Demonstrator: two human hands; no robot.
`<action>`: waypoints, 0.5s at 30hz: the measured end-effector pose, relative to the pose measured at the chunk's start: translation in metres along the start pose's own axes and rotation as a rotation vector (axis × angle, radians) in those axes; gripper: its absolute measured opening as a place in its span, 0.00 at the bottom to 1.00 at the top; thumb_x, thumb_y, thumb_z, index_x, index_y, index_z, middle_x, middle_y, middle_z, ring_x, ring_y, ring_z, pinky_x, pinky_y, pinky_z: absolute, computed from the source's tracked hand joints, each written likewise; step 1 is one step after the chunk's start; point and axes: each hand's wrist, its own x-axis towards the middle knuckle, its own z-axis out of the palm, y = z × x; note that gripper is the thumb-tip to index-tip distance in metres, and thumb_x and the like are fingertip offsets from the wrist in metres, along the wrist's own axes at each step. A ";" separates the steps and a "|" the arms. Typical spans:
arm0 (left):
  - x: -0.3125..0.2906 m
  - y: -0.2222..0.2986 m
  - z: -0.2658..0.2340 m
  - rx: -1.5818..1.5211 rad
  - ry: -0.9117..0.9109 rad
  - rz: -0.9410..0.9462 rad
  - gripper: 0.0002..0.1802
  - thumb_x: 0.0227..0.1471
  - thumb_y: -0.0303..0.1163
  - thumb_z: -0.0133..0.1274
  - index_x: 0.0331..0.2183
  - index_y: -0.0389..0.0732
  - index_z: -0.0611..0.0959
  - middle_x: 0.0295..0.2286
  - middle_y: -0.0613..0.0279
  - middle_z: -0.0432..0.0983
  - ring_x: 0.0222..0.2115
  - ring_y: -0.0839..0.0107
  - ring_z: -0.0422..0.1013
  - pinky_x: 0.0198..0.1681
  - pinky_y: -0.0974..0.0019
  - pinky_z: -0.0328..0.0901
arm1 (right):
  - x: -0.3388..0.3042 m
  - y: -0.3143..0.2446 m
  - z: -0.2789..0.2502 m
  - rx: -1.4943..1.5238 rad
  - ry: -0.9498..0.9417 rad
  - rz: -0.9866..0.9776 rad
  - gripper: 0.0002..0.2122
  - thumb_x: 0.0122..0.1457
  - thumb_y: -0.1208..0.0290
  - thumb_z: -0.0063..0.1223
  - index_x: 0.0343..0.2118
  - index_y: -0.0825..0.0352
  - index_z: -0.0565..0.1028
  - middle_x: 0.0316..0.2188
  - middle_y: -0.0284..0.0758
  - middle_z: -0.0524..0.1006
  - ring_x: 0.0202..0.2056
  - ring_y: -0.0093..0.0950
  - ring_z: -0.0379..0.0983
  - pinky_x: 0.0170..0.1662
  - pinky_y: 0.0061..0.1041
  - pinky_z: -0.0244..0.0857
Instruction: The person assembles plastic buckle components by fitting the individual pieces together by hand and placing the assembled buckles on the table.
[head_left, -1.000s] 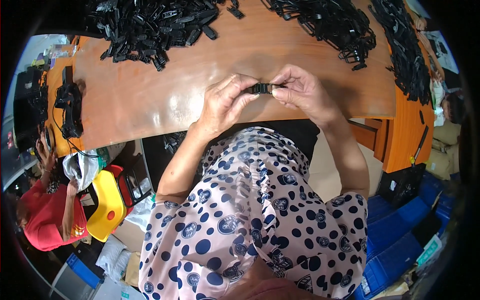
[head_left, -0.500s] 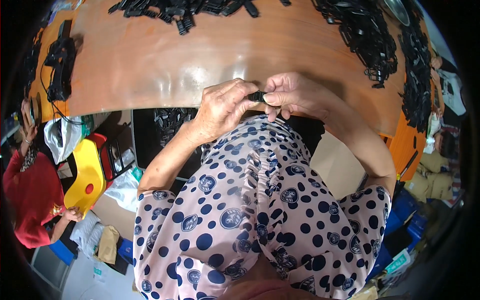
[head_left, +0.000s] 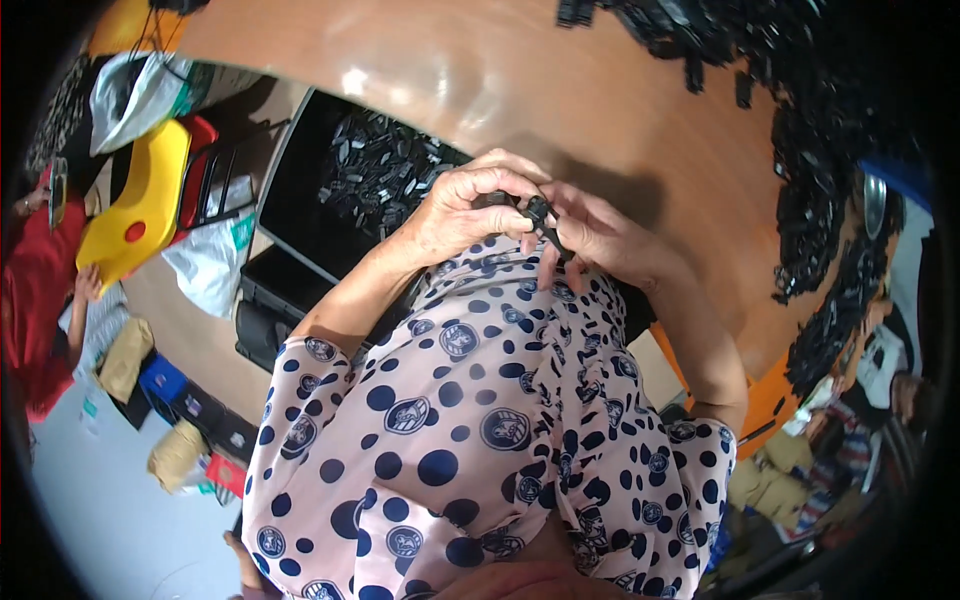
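Both hands meet in front of my body by the table's near edge. My left hand (head_left: pixel 485 200) pinches a small black plastic piece (head_left: pixel 538 212) between thumb and fingers. From the other side, my right hand (head_left: pixel 600 235) grips the same piece, its thumb and index finger closed on a thin dark part. Fingers cover much of the piece, so its exact kind cannot be made out. Left of my left hand, a dark bin (head_left: pixel 275 205) below the table edge holds many loose black plastic pieces (head_left: pixel 375 165).
A large heap of black plastic pieces (head_left: pixel 800 120) lies along the far and right side of the wooden table (head_left: pixel 600 100). A metal bowl (head_left: pixel 875 205) sits in it. At left stand a yellow chair (head_left: pixel 140 205), white bags (head_left: pixel 210 265) and a person in red (head_left: pixel 40 290).
The view has turned, so the bin shows more fully and the table slants. My hands stay together; the black piece now sits tilted between them with more of it showing.
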 end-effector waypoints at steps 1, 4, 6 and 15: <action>-0.007 -0.001 -0.005 -0.150 0.019 -0.071 0.12 0.46 0.24 0.58 0.36 0.36 0.80 0.40 0.55 0.72 0.35 0.71 0.72 0.36 0.71 0.70 | 0.009 0.004 0.002 -0.070 -0.070 -0.036 0.21 0.60 0.56 0.46 0.48 0.67 0.61 0.33 0.33 0.71 0.28 0.23 0.74 0.21 0.14 0.66; -0.029 -0.007 -0.017 -0.441 0.056 -0.154 0.13 0.46 0.25 0.59 0.37 0.35 0.80 0.46 0.50 0.67 0.34 0.71 0.72 0.35 0.70 0.72 | 0.031 0.008 0.012 -0.172 -0.181 -0.087 0.21 0.60 0.57 0.46 0.48 0.67 0.62 0.32 0.32 0.71 0.28 0.19 0.73 0.21 0.13 0.65; -0.038 -0.014 -0.021 -0.439 0.071 -0.096 0.13 0.46 0.26 0.59 0.37 0.36 0.80 0.46 0.50 0.67 0.34 0.72 0.72 0.35 0.71 0.72 | 0.043 0.007 0.016 -0.336 -0.171 -0.045 0.17 0.60 0.63 0.49 0.45 0.70 0.66 0.30 0.31 0.70 0.29 0.18 0.70 0.27 0.15 0.65; -0.046 0.010 -0.053 -0.138 0.010 0.009 0.17 0.43 0.40 0.60 0.34 0.40 0.84 0.45 0.51 0.69 0.47 0.60 0.65 0.50 0.57 0.61 | 0.076 0.009 0.032 -0.754 -0.074 -0.573 0.12 0.52 0.73 0.57 0.38 0.71 0.71 0.28 0.34 0.70 0.31 0.28 0.68 0.36 0.24 0.63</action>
